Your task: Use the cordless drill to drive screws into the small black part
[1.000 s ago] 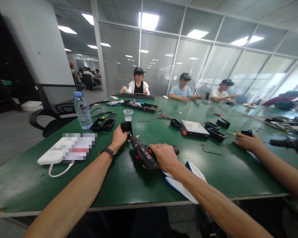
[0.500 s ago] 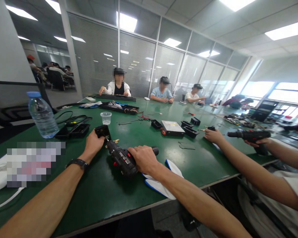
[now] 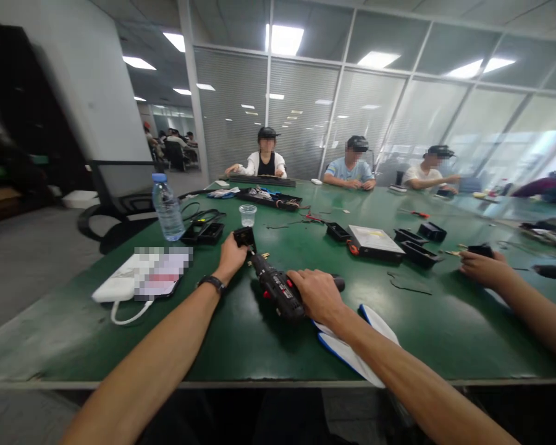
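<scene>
My right hand (image 3: 319, 295) is wrapped round the grip of a black cordless screwdriver (image 3: 278, 288) lying low over the green table (image 3: 241, 346). The tool's tip points at a small black plastic part (image 3: 244, 237). My left hand (image 3: 230, 256), with a dark watch on its wrist, is closed on that part and steadies it on the table. A few brass-coloured screws (image 3: 262, 255) lie just right of the part. A white and blue glove (image 3: 352, 346) lies under my right forearm.
A water bottle (image 3: 167, 207), a clear plastic cup (image 3: 248, 215), black trays (image 3: 202, 232), a white power bank (image 3: 120, 284) and a flat metal drive (image 3: 375, 242) stand on the table. A co-worker's hand (image 3: 484, 267) rests at the right. Three people sit at the far side.
The camera swung right and then back left. My hands, the screwdriver and the black part stay in the same pose on the table.
</scene>
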A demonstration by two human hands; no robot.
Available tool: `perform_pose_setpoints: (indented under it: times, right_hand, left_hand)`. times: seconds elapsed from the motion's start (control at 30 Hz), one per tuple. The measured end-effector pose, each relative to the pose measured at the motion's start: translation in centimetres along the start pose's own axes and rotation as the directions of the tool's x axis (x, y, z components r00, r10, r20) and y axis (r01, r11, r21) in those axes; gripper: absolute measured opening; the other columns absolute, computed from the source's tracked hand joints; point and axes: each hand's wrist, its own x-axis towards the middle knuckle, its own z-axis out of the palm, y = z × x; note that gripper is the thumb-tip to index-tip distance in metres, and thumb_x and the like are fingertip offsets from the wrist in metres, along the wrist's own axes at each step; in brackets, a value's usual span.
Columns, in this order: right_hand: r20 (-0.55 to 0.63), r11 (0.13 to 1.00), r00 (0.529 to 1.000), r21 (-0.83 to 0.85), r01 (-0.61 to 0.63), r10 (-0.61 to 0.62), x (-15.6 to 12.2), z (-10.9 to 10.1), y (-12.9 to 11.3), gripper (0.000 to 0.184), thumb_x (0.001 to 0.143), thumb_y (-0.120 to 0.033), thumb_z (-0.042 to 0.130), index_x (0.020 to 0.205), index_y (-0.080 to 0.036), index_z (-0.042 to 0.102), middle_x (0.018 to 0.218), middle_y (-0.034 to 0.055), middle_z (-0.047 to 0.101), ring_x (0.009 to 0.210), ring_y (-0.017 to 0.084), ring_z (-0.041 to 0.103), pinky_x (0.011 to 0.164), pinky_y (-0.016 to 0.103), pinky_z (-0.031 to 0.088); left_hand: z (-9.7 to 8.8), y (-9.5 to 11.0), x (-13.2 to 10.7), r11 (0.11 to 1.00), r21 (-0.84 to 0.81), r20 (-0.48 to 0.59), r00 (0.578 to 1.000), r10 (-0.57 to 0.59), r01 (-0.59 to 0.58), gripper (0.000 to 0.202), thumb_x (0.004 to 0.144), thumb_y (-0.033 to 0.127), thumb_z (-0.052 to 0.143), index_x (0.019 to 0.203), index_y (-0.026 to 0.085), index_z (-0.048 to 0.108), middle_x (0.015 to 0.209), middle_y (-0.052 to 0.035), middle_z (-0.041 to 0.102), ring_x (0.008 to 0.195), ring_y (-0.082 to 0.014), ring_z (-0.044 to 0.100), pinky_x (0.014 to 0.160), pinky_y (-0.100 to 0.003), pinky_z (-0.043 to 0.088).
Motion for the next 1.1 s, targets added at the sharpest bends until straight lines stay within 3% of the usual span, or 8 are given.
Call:
perform_pose_setpoints:
  times: [0.43, 0.7, 1.1]
  right_hand:
    - [-0.021, 0.999, 1.0, -0.036, 0.003, -0.004, -0.22, 0.26, 0.03, 0.028, 0.086, -0.023, 0.053, 0.114, -0.023, 0.059, 0.099, 0.0067, 0.07, 0.085, 0.022, 0.062, 0.07, 0.032, 0.032]
    - [-0.031, 0.999, 0.999, -0.038, 0.009, -0.01, -0.12, 0.36, 0.1, 0.03, 0.085, -0.023, 0.055, 0.115, -0.023, 0.058, 0.098, 0.0057, 0.07, 0.084, 0.022, 0.062, 0.069, 0.032, 0.031]
    - [0.024, 1.0, 1.0, -0.028, -0.007, 0.007, -0.08, -0.24, -0.14, 0.035, 0.085, -0.022, 0.054, 0.12, -0.023, 0.056, 0.102, 0.0069, 0.07, 0.09, 0.022, 0.063, 0.073, 0.032, 0.035]
  left_hand:
    - [0.09, 0.12, -0.35, 0.998, -0.049, -0.006, 1.0, 0.025, -0.025, 0.031, 0.076, 0.007, 0.057, 0.105, 0.016, 0.064, 0.107, -0.0092, 0.072, 0.101, -0.0209, 0.067, 0.088, -0.029, 0.05]
    - [0.01, 0.14, -0.4, 0.999, -0.02, 0.006, 1.0, -0.029, 0.029, 0.036, 0.075, 0.005, 0.056, 0.108, 0.016, 0.063, 0.11, -0.0098, 0.071, 0.106, -0.0215, 0.066, 0.091, -0.029, 0.049]
    - [-0.21, 0.63, -0.5, 0.999, -0.03, 0.015, 1.0, -0.018, 0.018, 0.035, 0.075, 0.005, 0.057, 0.107, 0.016, 0.062, 0.111, -0.0105, 0.071, 0.106, -0.0218, 0.065, 0.093, -0.031, 0.049]
